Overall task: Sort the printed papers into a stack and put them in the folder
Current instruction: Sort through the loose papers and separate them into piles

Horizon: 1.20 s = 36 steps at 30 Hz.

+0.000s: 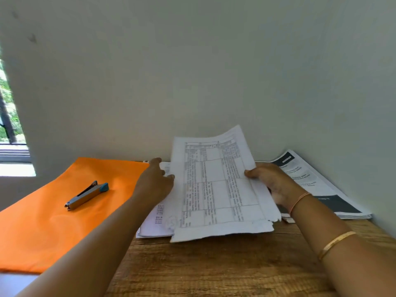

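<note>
white papers (216, 185) look light and floppy; right hand (272, 181) pinches one edge, left hand (154, 179) rests slack-fingered at the other.

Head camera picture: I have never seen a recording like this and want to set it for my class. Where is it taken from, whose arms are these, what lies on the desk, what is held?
No machine here: a person wears a camera on the head, looking down at their own arms. The right hand grips a printed sheet with a grid on it, thumb on top; the left hand touches its left edge, grip unclear. On the wooden table lie an orange folder with a stapler on it, white papers under the sheet, and a pile of dark-banded pages at right.
</note>
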Motion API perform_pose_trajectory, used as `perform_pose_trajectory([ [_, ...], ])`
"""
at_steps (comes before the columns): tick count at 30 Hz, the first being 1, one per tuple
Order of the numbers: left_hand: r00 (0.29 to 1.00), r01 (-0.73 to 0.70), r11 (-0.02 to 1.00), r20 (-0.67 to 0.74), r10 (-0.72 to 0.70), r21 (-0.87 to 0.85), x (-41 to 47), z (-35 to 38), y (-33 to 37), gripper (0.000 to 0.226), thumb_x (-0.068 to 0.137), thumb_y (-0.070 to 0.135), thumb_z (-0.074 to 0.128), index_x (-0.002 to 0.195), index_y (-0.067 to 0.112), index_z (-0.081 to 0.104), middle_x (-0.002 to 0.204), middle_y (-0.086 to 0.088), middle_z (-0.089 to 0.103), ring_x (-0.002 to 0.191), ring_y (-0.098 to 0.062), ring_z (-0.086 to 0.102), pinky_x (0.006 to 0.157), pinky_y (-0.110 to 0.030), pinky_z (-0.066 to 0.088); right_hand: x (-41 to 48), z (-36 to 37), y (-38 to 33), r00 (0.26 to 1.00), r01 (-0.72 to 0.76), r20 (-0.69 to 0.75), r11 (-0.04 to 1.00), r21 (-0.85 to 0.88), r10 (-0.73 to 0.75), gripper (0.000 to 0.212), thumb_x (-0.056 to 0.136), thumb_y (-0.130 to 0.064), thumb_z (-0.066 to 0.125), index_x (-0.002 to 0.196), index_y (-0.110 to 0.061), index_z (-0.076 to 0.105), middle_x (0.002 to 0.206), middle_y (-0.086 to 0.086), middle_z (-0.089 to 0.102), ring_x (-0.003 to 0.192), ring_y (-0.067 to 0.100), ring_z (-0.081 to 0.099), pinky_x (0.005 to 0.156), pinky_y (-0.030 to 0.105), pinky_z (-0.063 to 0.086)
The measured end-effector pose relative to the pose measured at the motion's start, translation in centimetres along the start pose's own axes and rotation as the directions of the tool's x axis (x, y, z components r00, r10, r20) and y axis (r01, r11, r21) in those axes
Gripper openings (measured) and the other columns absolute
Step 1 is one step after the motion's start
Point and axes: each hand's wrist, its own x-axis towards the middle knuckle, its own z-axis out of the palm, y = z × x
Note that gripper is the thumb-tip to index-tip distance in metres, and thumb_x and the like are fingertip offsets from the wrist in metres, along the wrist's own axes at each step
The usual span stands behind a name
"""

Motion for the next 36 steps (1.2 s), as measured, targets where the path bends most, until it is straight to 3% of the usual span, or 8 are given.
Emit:
perform_pose_trajectory([
  [4, 0.998, -0.029, 0.920, 0.055, 0.008, 0.390, -0.4, 0.0, -0.8, 0.055, 0.093, 0.028, 0.055, 0.142, 0.017, 0.032, 0.142, -0.008, 0.043, 0.128, -0.028, 0.042, 0.098, -0.034, 0.038, 1.0, -3.7, 0.2, 0.984, 0.002, -0.175, 0.999, -0.045, -0.010, 0.023, 0.093, -0.002, 0.053, 0.115, -0.003, 0.060, 0.109, 0.019, 0.065, 0.098, 0.036, 0.062, 0.090, 0.053, 0.049],
  [9, 0.980, -0.044, 0.806, 0.181, -0.080, 0.591, -0.8, 0.0, -0.8, 0.061, 0.088, 0.041, 0.061, 0.137, 0.015, 0.035, 0.135, -0.007, 0.048, 0.121, -0.025, 0.048, 0.091, -0.031, 0.042, 2.0, -6.8, 1.3, 0.948, -0.087, -0.318, 0.982, -0.168, 0.030, 0.026, 0.092, -0.004, 0.055, 0.117, -0.001, 0.059, 0.116, 0.022, 0.062, 0.104, 0.039, 0.059, 0.094, 0.054, 0.047],
  [19, 0.987, 0.012, 0.821, 0.125, -0.102, 0.570, -0.4, -0.4, -1.1, 0.073, 0.078, 0.039, 0.074, 0.136, 0.015, 0.037, 0.131, -0.005, 0.053, 0.117, -0.022, 0.051, 0.085, -0.030, 0.044, 2.0, -6.2, 1.3, 0.958, -0.100, -0.286, 0.941, -0.325, 0.003, 0.026, 0.093, -0.007, 0.055, 0.117, 0.000, 0.058, 0.115, 0.022, 0.061, 0.102, 0.039, 0.059, 0.089, 0.047, 0.049],
  [22, 0.989, 0.040, 0.831, 0.098, -0.113, 0.554, 0.0, -0.8, -1.4, 0.067, 0.078, 0.032, 0.075, 0.132, 0.013, 0.039, 0.124, -0.006, 0.056, 0.111, -0.022, 0.054, 0.076, -0.028, 0.044, 2.3, -6.2, 1.4, 0.957, -0.090, -0.289, 0.941, -0.326, -0.008, 0.026, 0.092, -0.006, 0.056, 0.117, 0.000, 0.059, 0.116, 0.022, 0.061, 0.104, 0.039, 0.059, 0.091, 0.046, 0.049],
  [29, 0.992, 0.109, 0.844, 0.002, -0.129, 0.525, 1.0, -1.2, -2.2, 0.049, 0.084, 0.021, 0.069, 0.125, 0.011, 0.046, 0.121, -0.008, 0.058, 0.108, -0.023, 0.053, 0.072, -0.028, 0.042, 2.7, -6.1, 1.5, 0.957, -0.071, -0.289, 0.944, -0.323, -0.027, 0.026, 0.092, -0.006, 0.056, 0.117, 0.001, 0.059, 0.117, 0.021, 0.061, 0.105, 0.039, 0.058, 0.092, 0.045, 0.048],
  [33, 0.993, 0.103, 0.866, -0.002, -0.117, 0.490, 0.9, -0.9, -2.3, 0.046, 0.087, 0.026, 0.065, 0.125, 0.011, 0.045, 0.121, -0.008, 0.057, 0.099, -0.021, 0.053, 0.068, -0.027, 0.039, 2.7, -5.9, 1.7, 0.958, -0.047, -0.284, 0.945, -0.324, -0.049, 0.025, 0.093, -0.005, 0.055, 0.116, -0.001, 0.060, 0.112, 0.018, 0.061, 0.096, 0.034, 0.056, 0.086, 0.040, 0.047],
  [36, 0.993, 0.088, 0.882, 0.032, -0.116, 0.463, 0.7, -0.6, -2.4, 0.056, 0.083, 0.032, 0.069, 0.128, 0.012, 0.042, 0.123, -0.007, 0.056, 0.107, -0.023, 0.054, 0.070, -0.028, 0.040, 2.7, -5.4, 1.9, 0.962, -0.026, -0.265, 0.939, -0.344, -0.070, 0.024, 0.092, -0.004, 0.055, 0.115, 0.000, 0.061, 0.111, 0.018, 0.061, 0.092, 0.030, 0.054, 0.081, 0.034, 0.044],
])
